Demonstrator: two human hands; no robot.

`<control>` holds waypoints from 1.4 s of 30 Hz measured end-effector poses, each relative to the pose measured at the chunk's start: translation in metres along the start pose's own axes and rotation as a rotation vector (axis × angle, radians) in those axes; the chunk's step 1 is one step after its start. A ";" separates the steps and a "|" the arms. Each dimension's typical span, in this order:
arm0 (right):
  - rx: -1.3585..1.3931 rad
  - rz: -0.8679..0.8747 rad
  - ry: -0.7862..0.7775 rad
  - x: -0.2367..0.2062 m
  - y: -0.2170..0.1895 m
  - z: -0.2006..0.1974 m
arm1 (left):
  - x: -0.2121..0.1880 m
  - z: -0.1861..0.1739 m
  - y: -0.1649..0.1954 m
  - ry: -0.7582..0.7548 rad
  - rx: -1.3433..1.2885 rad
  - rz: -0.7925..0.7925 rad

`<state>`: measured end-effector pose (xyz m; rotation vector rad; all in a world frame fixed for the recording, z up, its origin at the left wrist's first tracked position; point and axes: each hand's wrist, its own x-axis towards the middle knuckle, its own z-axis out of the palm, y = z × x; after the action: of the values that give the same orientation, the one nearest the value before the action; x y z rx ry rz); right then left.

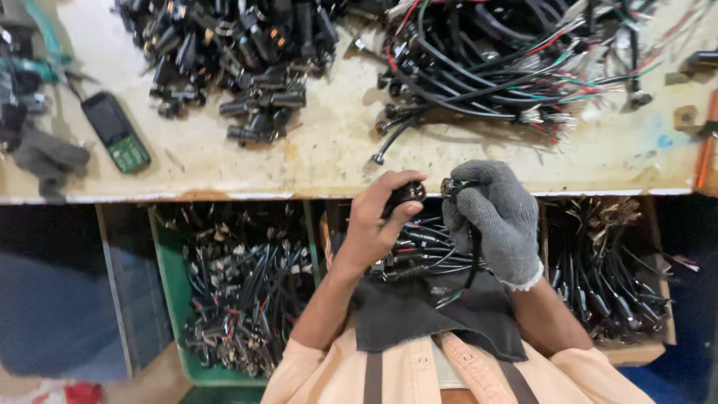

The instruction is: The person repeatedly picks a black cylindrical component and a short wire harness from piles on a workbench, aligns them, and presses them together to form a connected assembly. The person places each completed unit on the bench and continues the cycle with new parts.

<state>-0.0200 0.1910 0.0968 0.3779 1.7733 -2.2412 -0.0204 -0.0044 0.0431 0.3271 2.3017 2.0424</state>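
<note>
My bare left hand (376,218) grips a black plastic connector housing (404,196) just below the bench's front edge. My right hand (493,217), in a grey knit glove, pinches the metal end of a black cable (452,186) right beside that housing; the cable hangs down past my wrist (474,258). The two parts are almost touching. Both hands hover over a bin of black cables and a dark apron on my lap.
On the worn bench (329,150) lie a pile of black connector housings (239,52), a tangle of wired cables (508,60), a small mobile phone (116,131) and a grey glove (48,157). Below stand a green bin (168,292) and a cardboard box (606,262) of cables.
</note>
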 end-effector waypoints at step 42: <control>-1.072 -0.320 -0.494 0.037 -0.039 -0.011 | -0.003 -0.004 0.001 -0.122 0.016 -0.061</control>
<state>-0.0680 0.2086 0.1164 -0.6412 2.4562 -1.0471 -0.0176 -0.0092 0.0447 0.3668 2.2301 1.9203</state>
